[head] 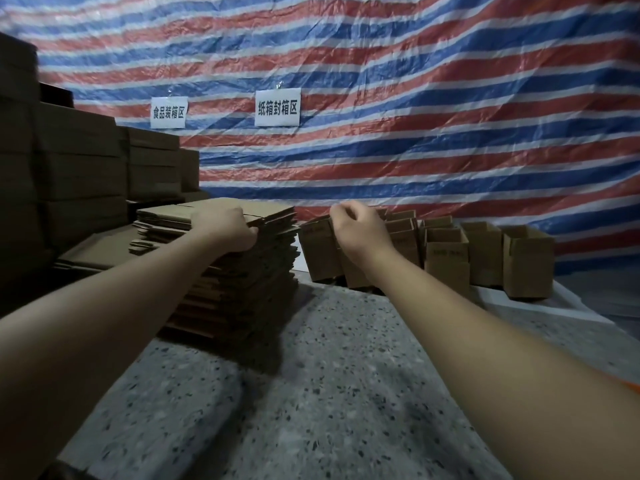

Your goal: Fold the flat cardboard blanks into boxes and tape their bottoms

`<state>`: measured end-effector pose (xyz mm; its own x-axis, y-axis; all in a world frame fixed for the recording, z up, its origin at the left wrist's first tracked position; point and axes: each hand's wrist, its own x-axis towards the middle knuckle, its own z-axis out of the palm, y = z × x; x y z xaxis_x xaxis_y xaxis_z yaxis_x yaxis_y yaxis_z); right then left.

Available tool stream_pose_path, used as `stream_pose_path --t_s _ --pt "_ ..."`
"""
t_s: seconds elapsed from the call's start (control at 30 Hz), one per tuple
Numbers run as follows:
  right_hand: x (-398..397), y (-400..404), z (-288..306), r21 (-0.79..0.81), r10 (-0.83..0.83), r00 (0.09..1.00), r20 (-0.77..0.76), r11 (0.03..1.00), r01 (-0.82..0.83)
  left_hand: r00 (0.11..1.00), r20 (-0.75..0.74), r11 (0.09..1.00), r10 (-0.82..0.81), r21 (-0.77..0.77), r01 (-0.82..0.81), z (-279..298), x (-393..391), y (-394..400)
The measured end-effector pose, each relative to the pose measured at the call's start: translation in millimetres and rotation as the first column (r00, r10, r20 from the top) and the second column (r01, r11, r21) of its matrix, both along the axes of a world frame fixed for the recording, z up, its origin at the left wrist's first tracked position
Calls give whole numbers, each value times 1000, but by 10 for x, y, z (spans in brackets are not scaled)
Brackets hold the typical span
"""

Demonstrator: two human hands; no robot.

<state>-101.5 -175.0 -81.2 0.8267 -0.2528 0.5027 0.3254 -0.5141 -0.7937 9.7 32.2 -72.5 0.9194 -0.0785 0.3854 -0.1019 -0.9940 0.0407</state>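
Two hands out, one on the blanks

Two arms reached forward over the speckled floor (311, 393) as I watched from the head view. Biggest of all was the striped tarp (415, 98) hanging well beyond both hands, with two paper signs (277, 107) taped to it. Out past my left hand (230, 228), farther left, rose the dark wall of stacked cartons (69, 168). Directly under that hand stood the stack of flat blanks (239, 271), its long axis running left to right across my view, the near right corner at the fingertips. The left hand lay on the top blank (214, 211), fingers curled over its near edge and gripping it; I judged the thumb to be underneath, though I could not see it. That hand was plainly the nearer one to the blanks, so I reckoned the coming lift would turn on peeling that top sheet toward me.

My right hand (356, 230) hovered just right of the stack, fingers loosely curled, holding nothing I could make out. Just behind and to the right of it stood the row of folded boxes (485, 254), upright with their tops open. I could not see inside them, nor whether their bottoms were taped. No tape roll showed anywhere.
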Motion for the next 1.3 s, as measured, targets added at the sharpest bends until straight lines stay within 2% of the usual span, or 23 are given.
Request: stream_pose_path --t_s 0.17,0.3,0.37,0.47,0.57,0.63,0.77,0.83,0.93,1.03,1.13,1.2,1.3 --pt "16 -24 -40 -8 -35 999 -11 999 35 991 136 995 -8 98 -5 -33 -120 -60" --pt "-42 -110 -45 13 -62 997 -44 998 62 986 156 996 -56 80 44 23 -246 -50" --pt "-71 -155 -10 28 -80 996 -47 996 82 963 250 993 -103 87 84 94 -346 -30" --pt "-119 -219 111 26 -123 992 -20 992 123 854 465 969 -233 39 243 254 -538 0" --pt "-177 -298 355 36 -162 986 33 986 161 733 573 868 -367 -71 491 520 -782 -27" --pt "-225 -368 549 67 -187 980 62 981 183 682 608 796 -406 -132 591 751 -951 -75" --pt "-330 -540 868 179 -265 961 80 952 248 636 577 699 -513 -149 700 1118 -1284 -217" --pt "-404 -664 975 264 -333 939 80 916 302 648 544 663 -534 -207 720 1206 -1411 -285" --pt "-573 -881 1017 376 -396 917 37 856 355 683 435 561 -586 -390 730 1222 -1542 -381" --pt "-755 -1075 971 500 -385 921 -54 788 359 668 378 415 -641 -560 717 1155 -1625 -498" --pt "-927 -1169 937 636 -424 904 -62 681 363 663 342 278 -665 -711 646 1044 -1628 -653" --pt "-1000 -1202 902 649 -470 882 -26 664 372 654 322 173 -685 -799 576 957 -1604 -765" --pt "-1103 -1243 773 590 -559 828 33 680 436 673 243 48 -699 -923 382 787 -1508 -934"
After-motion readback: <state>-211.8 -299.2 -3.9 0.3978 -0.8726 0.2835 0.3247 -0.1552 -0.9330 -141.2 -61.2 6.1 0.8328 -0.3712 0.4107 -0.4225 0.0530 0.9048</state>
